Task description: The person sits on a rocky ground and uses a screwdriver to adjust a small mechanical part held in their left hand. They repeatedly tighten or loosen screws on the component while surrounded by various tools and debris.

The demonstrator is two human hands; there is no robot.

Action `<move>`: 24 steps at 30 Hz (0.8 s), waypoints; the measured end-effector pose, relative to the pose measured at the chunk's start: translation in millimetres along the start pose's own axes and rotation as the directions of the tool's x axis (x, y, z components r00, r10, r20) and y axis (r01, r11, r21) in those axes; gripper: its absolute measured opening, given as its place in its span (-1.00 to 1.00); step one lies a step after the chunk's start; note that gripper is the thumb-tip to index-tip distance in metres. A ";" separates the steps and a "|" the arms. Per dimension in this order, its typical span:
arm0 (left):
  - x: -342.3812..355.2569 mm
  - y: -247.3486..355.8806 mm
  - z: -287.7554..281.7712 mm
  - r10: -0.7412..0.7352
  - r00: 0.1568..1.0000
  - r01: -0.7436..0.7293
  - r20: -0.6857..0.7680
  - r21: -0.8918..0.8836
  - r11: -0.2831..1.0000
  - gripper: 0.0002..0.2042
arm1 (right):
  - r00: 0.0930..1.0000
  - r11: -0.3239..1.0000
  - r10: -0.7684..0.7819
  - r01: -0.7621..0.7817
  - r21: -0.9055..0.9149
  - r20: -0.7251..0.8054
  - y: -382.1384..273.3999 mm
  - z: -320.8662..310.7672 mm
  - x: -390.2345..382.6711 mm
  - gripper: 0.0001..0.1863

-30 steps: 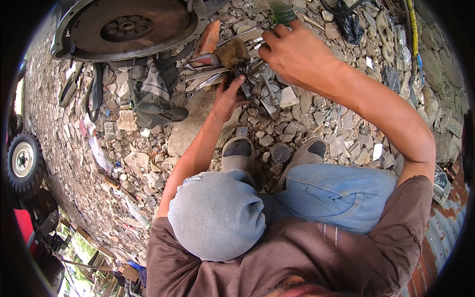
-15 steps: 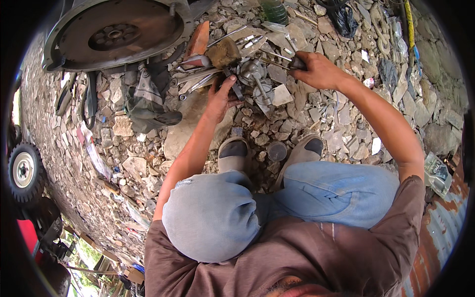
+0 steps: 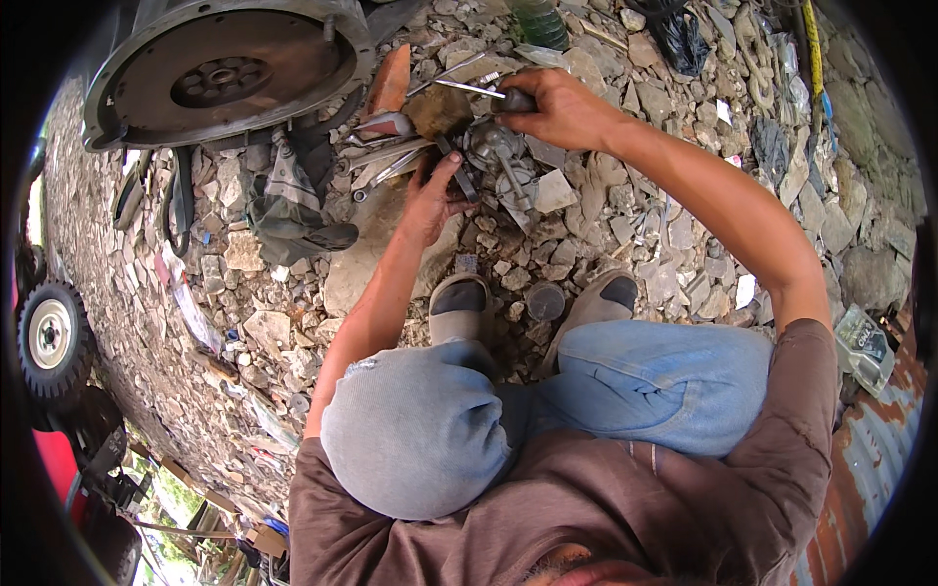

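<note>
My right hand (image 3: pixel 562 109) is wrapped round the dark handle of a screwdriver (image 3: pixel 471 88); its shaft points left above the other things. The thumb and fingers of my left hand (image 3: pixel 430 203) close on a dark, narrow metal piece (image 3: pixel 458 170), whose exact kind I cannot make out. Right beside that piece lies a grey cast metal part (image 3: pixel 500 156) with a rod-like section. Behind my left hand sits a brown block (image 3: pixel 442 114), partly hidden. Several wrenches (image 3: pixel 391 168) lie to the left of my left hand.
A large metal housing with a round plate (image 3: pixel 225 83) stands at the far left. Near it lie a dark cloth (image 3: pixel 293 210) and an orange-red wedge-shaped piece (image 3: pixel 391 78). Broken stones (image 3: pixel 674 264) cover the ground. A green bottle (image 3: pixel 539 24) is at the back.
My right hand has moved left and away from me with the screwdriver, which now lies over the tools behind the metal part. My left hand keeps its grip, almost unmoved.
</note>
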State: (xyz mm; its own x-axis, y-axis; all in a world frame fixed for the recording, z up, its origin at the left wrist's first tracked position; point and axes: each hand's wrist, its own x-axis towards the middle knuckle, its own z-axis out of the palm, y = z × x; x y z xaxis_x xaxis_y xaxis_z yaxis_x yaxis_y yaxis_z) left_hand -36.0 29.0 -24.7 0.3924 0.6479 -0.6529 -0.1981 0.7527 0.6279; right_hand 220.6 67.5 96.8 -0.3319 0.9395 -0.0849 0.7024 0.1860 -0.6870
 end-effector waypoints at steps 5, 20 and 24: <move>-5.8 -1.4 4.2 -0.001 0.998 -0.002 -0.060 -0.044 0.999 -0.32 | 0.985 0.988 0.143 -0.136 -0.072 0.094 -8.2 -11.6 10.9 -0.59; -3.1 -1.3 1.7 0.017 1.000 -0.017 -0.026 0.000 1.000 -0.27 | 0.953 0.947 -0.115 0.190 -0.258 0.280 -96.6 -95.8 33.2 -0.80; -3.2 2.6 -0.1 -0.019 0.999 0.019 0.026 -0.012 1.000 -0.10 | 0.944 0.932 -0.117 0.211 -0.293 0.308 -107.0 -93.1 42.6 -0.79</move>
State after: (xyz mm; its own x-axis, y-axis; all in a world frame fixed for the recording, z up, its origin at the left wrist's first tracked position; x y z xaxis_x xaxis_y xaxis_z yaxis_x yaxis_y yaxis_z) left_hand -37.9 28.9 -21.0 0.4189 0.6306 -0.6534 -0.2017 0.7662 0.6101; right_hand 189.9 114.4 233.9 -0.5897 0.7766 -0.2217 0.7692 0.4564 -0.4473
